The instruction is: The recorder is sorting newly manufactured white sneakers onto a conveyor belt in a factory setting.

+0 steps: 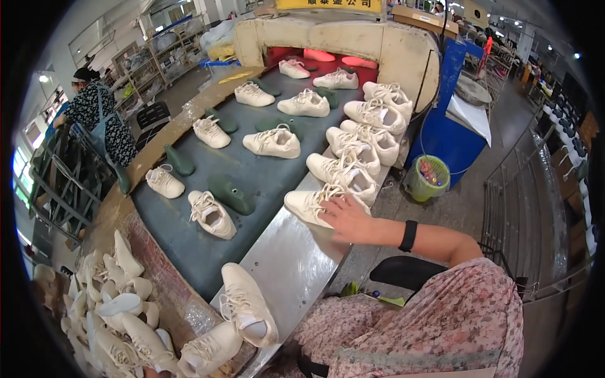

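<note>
Resting flat on cream sneaker [309, 203], right hand [348, 218], fingers spread, metal ledge [283, 264]

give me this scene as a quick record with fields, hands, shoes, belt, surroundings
right hand: right hand, black wristband, lies flat on the nearest cream lace-up sneaker
left hand: not in view
steel ledge: shiny metal ledge carries a row of cream sneakers toward the oven
belt: dark grey conveyor belt with scattered sneakers and dark green plastic shoe lasts
oven: beige tunnel with red glow at the belt's far end
lower left: heap of cream sneakers
nearby: person in dark patterned top; green mesh bin
</note>
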### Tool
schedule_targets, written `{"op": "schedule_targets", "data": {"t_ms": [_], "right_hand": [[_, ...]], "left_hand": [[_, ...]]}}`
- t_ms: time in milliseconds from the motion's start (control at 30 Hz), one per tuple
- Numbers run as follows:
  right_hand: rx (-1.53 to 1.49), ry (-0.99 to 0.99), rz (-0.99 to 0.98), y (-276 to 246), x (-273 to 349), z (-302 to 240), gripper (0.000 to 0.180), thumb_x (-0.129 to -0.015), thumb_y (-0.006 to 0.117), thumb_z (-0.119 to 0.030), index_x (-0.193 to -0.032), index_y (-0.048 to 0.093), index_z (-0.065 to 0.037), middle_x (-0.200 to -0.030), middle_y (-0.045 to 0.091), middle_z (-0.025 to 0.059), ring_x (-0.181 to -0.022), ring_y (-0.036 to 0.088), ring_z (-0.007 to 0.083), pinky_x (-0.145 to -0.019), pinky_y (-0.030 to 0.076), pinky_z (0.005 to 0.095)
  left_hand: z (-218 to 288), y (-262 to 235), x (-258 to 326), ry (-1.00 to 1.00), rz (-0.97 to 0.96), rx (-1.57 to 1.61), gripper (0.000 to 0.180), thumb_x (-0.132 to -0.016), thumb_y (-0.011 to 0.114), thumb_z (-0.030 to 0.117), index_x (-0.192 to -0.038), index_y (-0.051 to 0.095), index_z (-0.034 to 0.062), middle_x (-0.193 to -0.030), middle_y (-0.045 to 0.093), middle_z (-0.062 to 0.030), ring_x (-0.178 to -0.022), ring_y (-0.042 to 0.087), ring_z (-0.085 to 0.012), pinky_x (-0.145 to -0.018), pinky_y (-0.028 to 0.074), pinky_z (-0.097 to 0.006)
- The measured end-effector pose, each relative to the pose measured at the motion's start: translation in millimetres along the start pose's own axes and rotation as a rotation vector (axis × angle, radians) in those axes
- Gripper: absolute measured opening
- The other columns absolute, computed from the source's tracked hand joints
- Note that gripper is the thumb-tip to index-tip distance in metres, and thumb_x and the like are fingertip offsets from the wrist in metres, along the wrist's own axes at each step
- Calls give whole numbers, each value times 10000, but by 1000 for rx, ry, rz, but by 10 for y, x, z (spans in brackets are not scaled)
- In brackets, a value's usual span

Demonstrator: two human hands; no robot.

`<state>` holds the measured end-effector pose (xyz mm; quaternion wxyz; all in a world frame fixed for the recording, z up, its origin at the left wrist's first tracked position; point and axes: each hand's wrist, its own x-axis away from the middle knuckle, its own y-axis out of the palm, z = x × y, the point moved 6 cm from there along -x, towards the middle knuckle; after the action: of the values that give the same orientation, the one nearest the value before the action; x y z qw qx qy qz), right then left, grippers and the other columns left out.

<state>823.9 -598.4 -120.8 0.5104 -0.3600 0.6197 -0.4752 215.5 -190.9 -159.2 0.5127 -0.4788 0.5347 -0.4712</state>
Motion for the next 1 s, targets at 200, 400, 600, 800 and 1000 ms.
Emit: {"op": "schedule_targets", "data": {"t_ms": [200,400,600,800,1000], "right_hand": [[-333,-247,64,184,41,-835,416,-660,604,-131,-1054,536,-16,-1177,466,179,-1150,414,338,-981,339,459],[-534,-549,-39,773,442,-1558,444,-732,592,-222,-1153,499,-116,-1221,463,110,-1138,427,287,-977,330,436],[-513,-515,15,843,481,-1579,486,-718,590,-231,-1192,501,-170,-1273,454,66,-1114,441,248,-948,348,407],[-508,-512,37,869,454,-1578,476,-701,592,-225,-1168,525,-164,-1252,472,70,-1095,455,249,-933,365,407],[-499,-525,44,901,451,-1619,483,-696,589,-226,-1170,527,-162,-1261,469,69,-1092,457,250,-929,367,407]], "left_hand": [[-465,177,91,10,-4,-32,884,-544,760,179,-1293,323,7,-1200,507,-246,-1117,485,-389,-936,411,-408],[-775,76,248,14,-3,-65,872,-547,756,178,-1288,328,10,-1209,501,-246,-1125,480,-388,-940,408,-408],[-523,-155,427,-16,-27,-45,830,-567,742,162,-1280,345,12,-1222,496,-238,-1139,467,-388,-938,404,-408],[-401,-269,480,-115,-15,-144,855,-550,768,139,-1279,352,-22,-1199,510,-250,-1121,486,-379,-929,415,-397],[-550,-222,486,-95,-82,-139,870,-556,764,150,-1292,337,-32,-1187,516,-252,-1110,489,-387,-932,412,-398]]}}
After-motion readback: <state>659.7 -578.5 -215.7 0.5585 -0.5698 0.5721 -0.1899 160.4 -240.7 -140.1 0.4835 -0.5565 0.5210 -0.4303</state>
